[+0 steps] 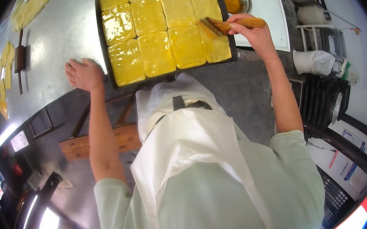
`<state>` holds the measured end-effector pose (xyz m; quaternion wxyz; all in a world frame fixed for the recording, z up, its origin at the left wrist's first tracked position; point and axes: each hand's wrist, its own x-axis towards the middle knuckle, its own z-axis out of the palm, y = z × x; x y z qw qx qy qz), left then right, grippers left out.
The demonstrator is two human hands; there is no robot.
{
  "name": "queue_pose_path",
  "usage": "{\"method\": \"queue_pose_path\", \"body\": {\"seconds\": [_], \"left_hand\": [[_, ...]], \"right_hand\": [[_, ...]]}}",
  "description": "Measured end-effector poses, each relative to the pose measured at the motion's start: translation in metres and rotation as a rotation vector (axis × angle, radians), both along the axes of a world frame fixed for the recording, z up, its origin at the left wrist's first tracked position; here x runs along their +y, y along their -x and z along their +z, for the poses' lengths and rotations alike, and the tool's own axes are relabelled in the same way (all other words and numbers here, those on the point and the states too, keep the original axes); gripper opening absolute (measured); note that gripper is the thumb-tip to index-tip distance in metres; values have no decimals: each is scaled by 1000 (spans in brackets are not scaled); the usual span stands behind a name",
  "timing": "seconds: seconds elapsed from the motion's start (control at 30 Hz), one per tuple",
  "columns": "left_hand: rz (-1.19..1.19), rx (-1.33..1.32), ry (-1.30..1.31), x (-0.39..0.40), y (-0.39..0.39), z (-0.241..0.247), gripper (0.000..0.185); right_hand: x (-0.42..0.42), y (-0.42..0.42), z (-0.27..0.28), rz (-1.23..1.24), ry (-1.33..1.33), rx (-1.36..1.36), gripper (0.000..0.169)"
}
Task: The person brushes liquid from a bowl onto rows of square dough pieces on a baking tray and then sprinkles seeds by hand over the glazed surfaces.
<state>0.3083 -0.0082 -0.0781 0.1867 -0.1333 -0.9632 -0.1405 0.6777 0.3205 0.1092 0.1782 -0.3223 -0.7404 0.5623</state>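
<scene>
My right hand grips the wooden handle of a pastry brush, its bristles against a dough square at the right side of a black baking tray. Rows of flat dough squares fill the tray, and many shine with a yellow glaze. Just past the tray's right rim, a round metal bowl holds orange-yellow liquid, probably egg wash. My left hand rests on the metal worktable, left of the tray, holding nothing.
A rolling pin lies at the left of the worktable, beside cut dough strips. Farther back is a larger dough pile with a metal blade on it. A wooden bench stands below. Dark trays are stacked at right.
</scene>
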Motion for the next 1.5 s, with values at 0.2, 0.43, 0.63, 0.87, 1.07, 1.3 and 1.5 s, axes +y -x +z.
{"method": "queue_pose_path", "body": {"seconds": [0.2,0.43,0.63,0.87,1.07,1.3,1.5], "left_hand": [[0,-18,-20,0,-3,1,54],[24,-42,-13,-2,-4,2,56],[-6,-77,-5,1,-5,7,57],[2,-99,-2,-2,-3,8,59],[4,-90,1,2,-6,11,59],[16,-157,27,1,-4,13,59],[-9,-136,96,0,3,9,59]], "right_hand": [[-61,-10,-5,319,-555,-147,14],[-18,-8,28,363,135,-421,11],[75,55,1,519,141,-563,17],[77,41,3,477,-492,-62,15],[-9,-34,-3,494,-415,-183,17],[40,1,21,456,332,-443,9],[91,35,0,442,121,-334,8]]}}
